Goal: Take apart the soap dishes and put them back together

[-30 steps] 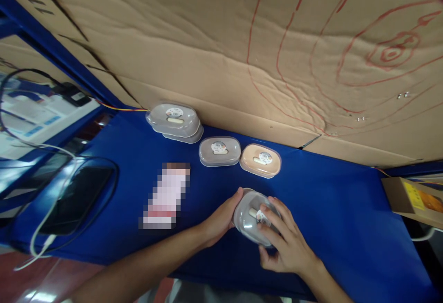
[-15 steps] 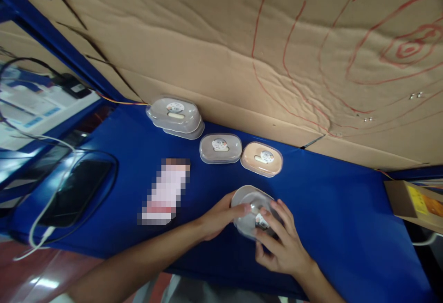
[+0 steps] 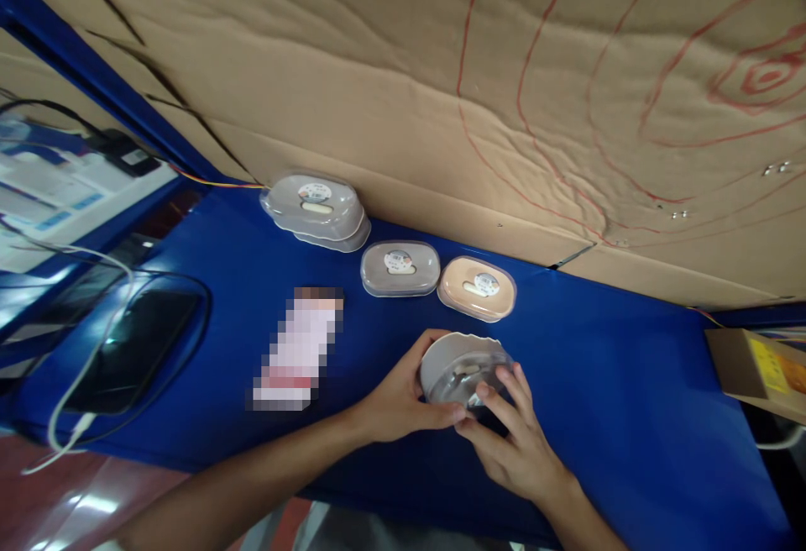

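Above the near part of the table I hold a grey oval plastic box [image 3: 439, 364] with a clear lid [image 3: 494, 360]. My left hand [image 3: 421, 400] wraps around the box's left side, thumb along the near edge. The fingers of my right hand [image 3: 513, 433] grip the lid from the right, where a white label partly shows. The lid looks tilted and shifted toward my right hand, uncovering some of the grey rim. Whether it still touches the box I cannot tell. Beyond my hands lie a similar grey box [image 3: 400, 269] and a peach one [image 3: 477, 289], both lidded.
Stacked grey boxes [image 3: 318, 208] stand at the back left against the cardboard wall [image 3: 353, 72]. A blurred-out flat item [image 3: 299, 349] lies left of my hands. Farther left is a black phone [image 3: 132, 349] with a white cable. A cardboard box [image 3: 756, 366] sits at the right edge.
My left thumb has slid from the lid's top down to the near edge. The lid has shifted right and tilted, so more of the grey box shows.
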Demonstrator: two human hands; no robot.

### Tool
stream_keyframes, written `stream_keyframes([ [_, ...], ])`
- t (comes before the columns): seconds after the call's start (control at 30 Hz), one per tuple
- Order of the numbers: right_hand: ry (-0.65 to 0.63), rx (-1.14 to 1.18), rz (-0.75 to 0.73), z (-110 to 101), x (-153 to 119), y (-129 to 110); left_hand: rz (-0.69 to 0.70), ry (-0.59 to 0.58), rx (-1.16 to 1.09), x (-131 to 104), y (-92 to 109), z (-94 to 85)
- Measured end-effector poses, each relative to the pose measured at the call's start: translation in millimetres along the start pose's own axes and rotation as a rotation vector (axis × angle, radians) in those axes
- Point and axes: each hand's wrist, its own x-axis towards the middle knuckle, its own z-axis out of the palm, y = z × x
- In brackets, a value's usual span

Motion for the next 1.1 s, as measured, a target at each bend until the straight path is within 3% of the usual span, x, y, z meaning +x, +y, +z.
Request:
stream_keyframes([
  [0.07, 0.038, 0.061, 0.088, 2, -6, 5, -0.005, 0.0, -0.008, -2, -3, 0.3],
  [0.2, 0.294, 0.438, 0.564, 0, -5, 17, -0.001, -0.02, -0.044, -8, -4, 2.1],
  [0.23, 0.288, 0.596, 0.662, -2, -3, 18, 0.006, -0.033, -0.054, -10, -3, 2.4],
  [0.33, 0.104, 1.057, 0.828, -9, 1, 17, 0.01, -0.099, -0.11, -14, 3, 1.9],
  [0.43, 0.079, 1.213, 0.887, -8, -2, 14, -0.011, -0.138, -0.131, -14, 6, -0.4],
  [0.6, 0.125, 1.044, 0.795, 0, -10, 19, -0.014, -0.123, -0.085, -9, 4, -5.1],
  [0.7, 0.181, 0.937, 0.759, -2, -15, 30, 0.031, -0.061, 0.056, -5, 1, -6.6],
  [0.8, 0.388, 0.685, 0.856, -14, -22, 51, 0.174, 0.107, 0.388, -3, 4, -7.2],
  [0.9, 0.557, 0.449, 1.062, -30, -31, 83, 0.361, 0.251, 0.813, -2, 19, -7.3],
  [1.0, 0.545, 0.39, 1.167, -41, -36, 119, 0.449, 0.34, 1.176, 3, 41, -8.3],
  [1.1, 0.526, 0.383, 1.188, -45, -37, 147, 0.418, 0.433, 1.51, 14, 59, -15.0],
])
